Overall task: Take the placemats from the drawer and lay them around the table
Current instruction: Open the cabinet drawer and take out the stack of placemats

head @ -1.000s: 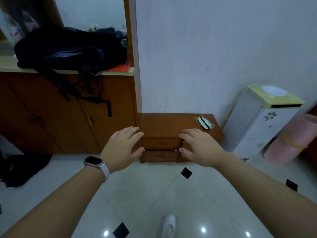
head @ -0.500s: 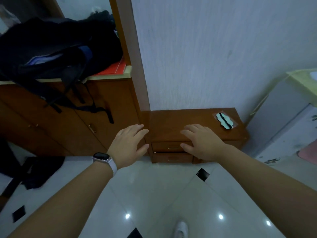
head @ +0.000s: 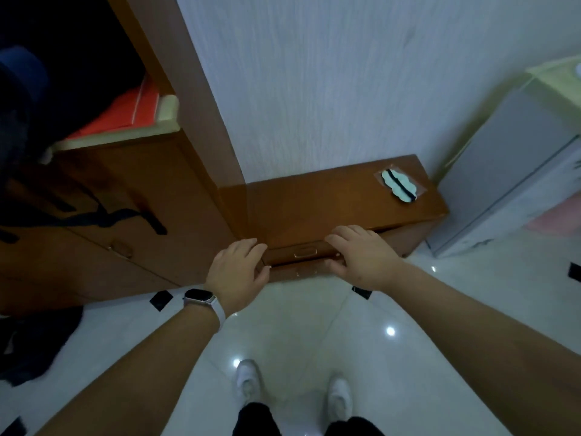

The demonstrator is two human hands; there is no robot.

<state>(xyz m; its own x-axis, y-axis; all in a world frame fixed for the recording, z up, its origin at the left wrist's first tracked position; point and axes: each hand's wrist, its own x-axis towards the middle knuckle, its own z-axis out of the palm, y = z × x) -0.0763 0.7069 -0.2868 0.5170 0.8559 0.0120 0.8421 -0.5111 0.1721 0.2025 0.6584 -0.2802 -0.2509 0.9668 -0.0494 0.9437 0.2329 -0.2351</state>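
A low brown wooden cabinet (head: 330, 199) stands against the white wall. Its top drawer (head: 301, 251) has a small metal handle and looks closed; a second drawer front sits just below it. My left hand (head: 237, 272), with a watch on the wrist, reaches at the drawer's left end with fingers spread and relaxed. My right hand (head: 361, 256) reaches at the drawer's right end, fingers extended over the cabinet's front edge. Neither hand holds anything. No placemats are visible.
A pale green sleep mask in a clear wrapper (head: 399, 185) lies on the cabinet top. A larger brown cupboard (head: 110, 215) with a dark backpack (head: 37, 99) and a red folder (head: 125, 111) is at left. A grey-white appliance (head: 509, 184) stands at right. My white shoes (head: 248, 382) are on the glossy tiled floor.
I have moved closer and leaned down over the low cabinet. Both hands have gone forward and now reach the top drawer's front at its two ends.
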